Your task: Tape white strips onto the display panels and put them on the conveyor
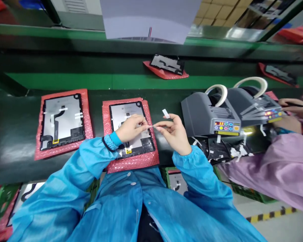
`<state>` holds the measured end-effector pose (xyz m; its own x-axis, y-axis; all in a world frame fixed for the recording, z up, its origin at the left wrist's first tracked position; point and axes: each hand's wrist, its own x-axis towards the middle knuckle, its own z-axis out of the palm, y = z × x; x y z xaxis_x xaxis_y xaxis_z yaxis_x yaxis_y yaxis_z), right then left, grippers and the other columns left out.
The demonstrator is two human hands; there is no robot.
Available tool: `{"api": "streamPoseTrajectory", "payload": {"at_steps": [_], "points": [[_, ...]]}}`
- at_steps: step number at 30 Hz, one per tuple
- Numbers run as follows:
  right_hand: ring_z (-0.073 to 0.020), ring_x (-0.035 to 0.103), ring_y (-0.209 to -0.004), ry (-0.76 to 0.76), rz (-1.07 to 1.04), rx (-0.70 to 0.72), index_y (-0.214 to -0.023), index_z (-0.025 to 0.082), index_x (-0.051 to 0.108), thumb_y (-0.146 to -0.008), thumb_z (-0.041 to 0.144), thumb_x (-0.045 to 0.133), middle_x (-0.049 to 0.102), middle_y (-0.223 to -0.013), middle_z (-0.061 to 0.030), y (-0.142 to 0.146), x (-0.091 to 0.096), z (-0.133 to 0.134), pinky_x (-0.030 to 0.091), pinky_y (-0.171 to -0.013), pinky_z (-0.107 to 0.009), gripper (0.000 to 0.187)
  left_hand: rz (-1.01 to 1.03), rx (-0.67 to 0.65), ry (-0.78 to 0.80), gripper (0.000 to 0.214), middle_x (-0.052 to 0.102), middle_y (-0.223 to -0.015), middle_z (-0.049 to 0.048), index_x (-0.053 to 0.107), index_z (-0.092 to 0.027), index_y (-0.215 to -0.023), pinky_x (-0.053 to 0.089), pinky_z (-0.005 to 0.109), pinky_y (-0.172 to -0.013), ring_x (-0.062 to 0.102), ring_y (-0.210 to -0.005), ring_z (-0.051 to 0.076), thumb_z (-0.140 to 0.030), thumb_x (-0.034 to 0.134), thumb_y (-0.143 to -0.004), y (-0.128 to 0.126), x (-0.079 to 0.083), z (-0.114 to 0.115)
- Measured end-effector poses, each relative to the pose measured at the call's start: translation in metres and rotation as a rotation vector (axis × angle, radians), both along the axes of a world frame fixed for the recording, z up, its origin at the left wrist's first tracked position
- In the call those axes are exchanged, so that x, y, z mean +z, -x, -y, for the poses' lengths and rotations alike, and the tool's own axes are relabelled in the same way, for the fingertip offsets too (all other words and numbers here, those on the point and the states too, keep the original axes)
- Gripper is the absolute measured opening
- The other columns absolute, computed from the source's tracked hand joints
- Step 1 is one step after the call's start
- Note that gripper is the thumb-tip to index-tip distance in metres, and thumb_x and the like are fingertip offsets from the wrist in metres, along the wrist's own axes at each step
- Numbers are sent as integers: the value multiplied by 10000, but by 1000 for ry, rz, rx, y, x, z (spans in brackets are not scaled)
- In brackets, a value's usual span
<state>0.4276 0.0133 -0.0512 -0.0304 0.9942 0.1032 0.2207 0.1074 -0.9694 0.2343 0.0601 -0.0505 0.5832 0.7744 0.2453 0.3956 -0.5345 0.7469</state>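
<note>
In front of me a tablet screen panel (121,109) lies on pink bubble wrap (138,163), partly hidden by my left hand (132,128). My left thumb and forefinger pinch one end of a small white tape strip (150,126) above the panel's right edge. The other end is pinched by my right hand (173,132), just right of the panel. A second piece of white tape (166,113) sticks up from a raised finger of that hand. White tape bits and a black ribbon cable show on the panel.
Another screen panel (63,122) on pink wrap lies at left. Right of me stand two grey tape dispensers (209,114), (255,104) with white rolls. A co-worker's hand (290,122) is at far right. More panels (168,64) sit on the green line behind; crates (252,193) are below.
</note>
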Motion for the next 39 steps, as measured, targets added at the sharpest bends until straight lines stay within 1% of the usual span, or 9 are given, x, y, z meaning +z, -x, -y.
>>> {"api": "streamPoseTrajectory", "payload": {"at_steps": [2, 5, 10, 16, 18, 21, 25, 28, 39], "points": [[-141, 642, -719, 24, -56, -21, -991, 242, 392, -716, 402, 702, 685, -851, -13, 1, -3, -6, 494, -594, -254, 445, 28, 54, 42, 238, 617, -741, 21, 567, -169, -717, 446, 312, -763, 545, -762, 157, -341, 544, -880, 5, -5, -1], [-140, 635, -752, 38, -104, -12, -965, 243, 397, -681, 400, 738, 660, -808, 6, 4, -7, -15, 494, -617, -252, 471, 56, 89, 100, 220, 602, -730, 15, 573, -165, -724, 443, 300, -741, 539, -739, 150, -335, 558, -863, 9, -9, -2], [-117, 595, -651, 76, -131, 78, -951, 241, 384, -668, 392, 752, 615, -713, 48, 11, -14, -28, 471, -613, -255, 488, 67, 115, 191, 183, 576, -695, 1, 574, -168, -704, 426, 269, -698, 519, -703, 136, -299, 581, -832, 11, -10, -4], [-120, 589, -617, 115, -108, 93, -943, 249, 336, -662, 346, 741, 612, -691, 63, 11, -18, -36, 461, -617, -268, 502, 29, 186, 259, 171, 565, -665, -13, 567, -169, -673, 412, 275, -692, 493, -661, 129, -273, 618, -799, 5, -10, -3], [-123, 590, -609, 140, -92, 84, -941, 249, 327, -653, 325, 731, 613, -680, 65, 10, -20, -39, 465, -621, -275, 502, -43, 246, 243, 170, 558, -661, -7, 573, -165, -654, 414, 299, -737, 490, -683, 141, -251, 633, -787, 1, -10, -4], [-122, 581, -573, 200, -27, 69, -922, 246, 319, -624, 281, 712, 611, -643, 75, 8, -25, -43, 467, -618, -282, 494, -206, 319, 179, 162, 556, -698, 18, 601, -163, -633, 398, 358, -821, 490, -773, 181, -230, 646, -774, -6, -10, -4], [-128, 588, -551, 262, 65, 54, -905, 239, 319, -605, 230, 670, 605, -601, 84, 8, -30, -50, 469, -616, -287, 462, -370, 378, 178, 162, 570, -812, 60, 650, -165, -652, 386, 402, -845, 475, -926, 248, -263, 643, -781, -12, -11, -5], [-130, 591, -541, 280, 99, 50, -891, 239, 315, -603, 204, 647, 598, -583, 89, 9, -29, -52, 462, -605, -281, 441, -409, 391, 204, 161, 562, -844, 70, 665, -166, -672, 380, 411, -853, 458, -976, 264, -275, 640, -788, -14, -11, -7], [-145, 605, -554, 287, 162, 69, -881, 241, 315, -616, 156, 628, 588, -575, 85, 12, -30, -53, 456, -595, -275, 418, -444, 387, 203, 151, 567, -894, 72, 665, -173, -670, 383, 413, -835, 450, -1012, 272, -255, 627, -791, -15, -10, -5]]}}
